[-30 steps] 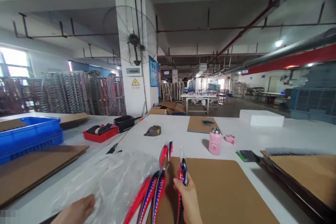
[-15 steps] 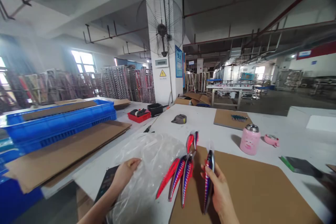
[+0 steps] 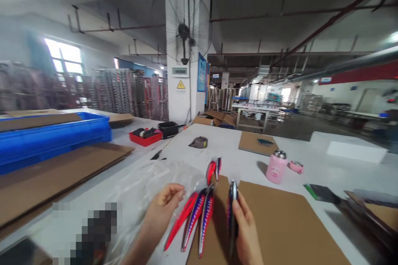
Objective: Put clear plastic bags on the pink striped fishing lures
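My right hand grips a fishing lure, dark-backed and silvery, held upright over the brown cardboard sheet. My left hand has its fingers curled toward the thumb. Whether anything is pinched there cannot be made out. Just right of it, several red, purple and silver striped lures lie fanned out, partly on the cardboard. Two smaller-looking lures lie beyond them. A clear plastic bag spreads behind and left of my left hand.
A pink bottle and its pink lid stand at the right. Farther back are a grey roll-like item, a red tray and a black bin. Blue crates and cardboard sheets occupy the left.
My left hand has moved from the bag's edge rightward, close to the fanned lures. The bag lies flatter. The lure in my right hand has turned to show more of its dark back.
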Available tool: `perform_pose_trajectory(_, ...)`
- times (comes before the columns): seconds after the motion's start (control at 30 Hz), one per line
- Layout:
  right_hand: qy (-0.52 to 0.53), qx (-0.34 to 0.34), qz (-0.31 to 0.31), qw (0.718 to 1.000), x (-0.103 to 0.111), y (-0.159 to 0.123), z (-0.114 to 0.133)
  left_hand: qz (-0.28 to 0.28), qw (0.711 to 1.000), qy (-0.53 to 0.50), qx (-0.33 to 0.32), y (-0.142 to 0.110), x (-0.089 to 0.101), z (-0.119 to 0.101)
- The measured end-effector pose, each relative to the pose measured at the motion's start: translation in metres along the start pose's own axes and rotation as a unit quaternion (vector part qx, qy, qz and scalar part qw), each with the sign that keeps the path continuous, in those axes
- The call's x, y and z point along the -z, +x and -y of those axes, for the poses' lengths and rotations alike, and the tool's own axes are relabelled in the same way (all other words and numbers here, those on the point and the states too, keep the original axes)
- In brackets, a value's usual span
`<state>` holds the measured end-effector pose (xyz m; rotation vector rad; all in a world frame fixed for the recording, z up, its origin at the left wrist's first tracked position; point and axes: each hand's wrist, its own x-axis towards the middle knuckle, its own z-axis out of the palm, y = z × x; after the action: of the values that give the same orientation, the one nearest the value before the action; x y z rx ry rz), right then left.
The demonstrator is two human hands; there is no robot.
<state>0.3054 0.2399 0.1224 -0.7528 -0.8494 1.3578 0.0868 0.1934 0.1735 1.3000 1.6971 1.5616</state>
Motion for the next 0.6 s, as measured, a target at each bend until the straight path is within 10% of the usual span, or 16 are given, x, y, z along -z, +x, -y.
perform_pose_trajectory(0.27,0.062,0.120,0.009,0.991,0.004,0.014,-0.010,0.147,0.974,-0.129,-0.116,-0.006,-0.092,-0.054)
perform_pose_trajectory(0.6,0.142,0.096,0.050,0.984,0.000,0.006,0.001,0.305,0.938,-0.154,-0.061,0.013,-0.110,-0.044)
